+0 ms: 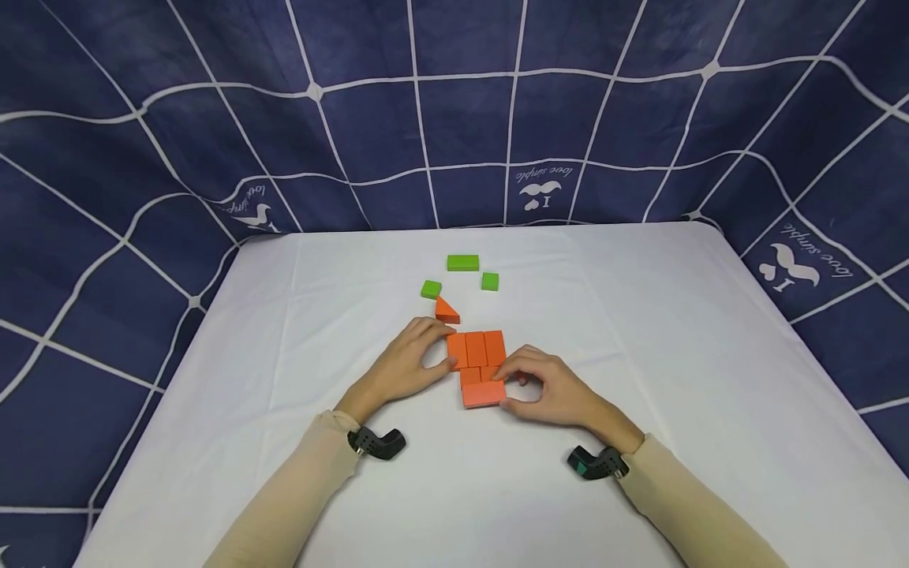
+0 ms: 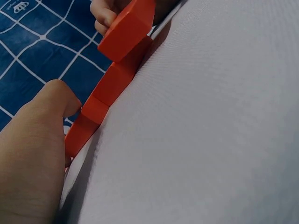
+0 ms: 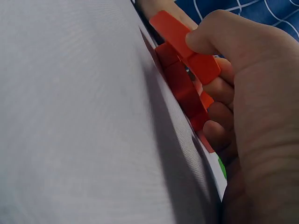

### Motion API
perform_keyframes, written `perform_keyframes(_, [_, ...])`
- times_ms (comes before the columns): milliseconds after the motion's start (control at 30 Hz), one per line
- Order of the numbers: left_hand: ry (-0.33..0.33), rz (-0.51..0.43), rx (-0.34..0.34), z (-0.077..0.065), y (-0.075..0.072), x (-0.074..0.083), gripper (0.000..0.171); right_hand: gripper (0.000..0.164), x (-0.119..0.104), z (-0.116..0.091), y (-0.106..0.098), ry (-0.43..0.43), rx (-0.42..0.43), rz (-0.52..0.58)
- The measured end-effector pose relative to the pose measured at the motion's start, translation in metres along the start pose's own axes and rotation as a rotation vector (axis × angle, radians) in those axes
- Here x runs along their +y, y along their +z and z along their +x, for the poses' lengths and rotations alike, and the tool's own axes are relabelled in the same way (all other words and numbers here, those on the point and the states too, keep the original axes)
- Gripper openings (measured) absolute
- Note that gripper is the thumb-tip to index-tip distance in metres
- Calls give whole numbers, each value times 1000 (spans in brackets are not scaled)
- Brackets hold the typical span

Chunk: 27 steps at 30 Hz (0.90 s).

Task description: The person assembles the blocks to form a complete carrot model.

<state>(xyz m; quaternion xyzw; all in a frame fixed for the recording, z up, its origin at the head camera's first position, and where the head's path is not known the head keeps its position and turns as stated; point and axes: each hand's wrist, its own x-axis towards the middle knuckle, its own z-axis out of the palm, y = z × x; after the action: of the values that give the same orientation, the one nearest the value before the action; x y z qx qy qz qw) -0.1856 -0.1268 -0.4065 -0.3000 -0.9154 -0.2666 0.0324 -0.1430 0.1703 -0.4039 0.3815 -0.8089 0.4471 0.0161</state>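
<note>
Flat orange blocks lie close together on the white cloth, with three upright rectangles (image 1: 475, 349) side by side and smaller blocks (image 1: 470, 376) below them. My right hand (image 1: 557, 390) pinches an orange rectangular block (image 1: 484, 394) between thumb and fingers. In the left wrist view that held block (image 2: 128, 30) is tilted and raised over the front end of the group. My left hand (image 1: 405, 363) touches the group's left side with thumb and index fingertip. Just beyond the left fingers stands an orange triangular block (image 1: 446, 311).
Farther back on the white-covered table (image 1: 341, 276) lie a green rectangular block (image 1: 463, 263) and two small green blocks, one on the left (image 1: 431, 289) and one on the right (image 1: 490, 282). A dark blue checked curtain (image 1: 461, 118) surrounds the table's back and sides.
</note>
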Motion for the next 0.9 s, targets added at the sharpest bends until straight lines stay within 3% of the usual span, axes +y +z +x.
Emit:
perform_keyframes(600, [-9, -1, -7, -1, 1, -1, 52, 32, 2, 0, 0, -14, -75, -91])
perform_keyframes(900, [-3, 3, 2, -3, 1, 0, 51, 30, 1, -1, 2, -22, -68, -110])
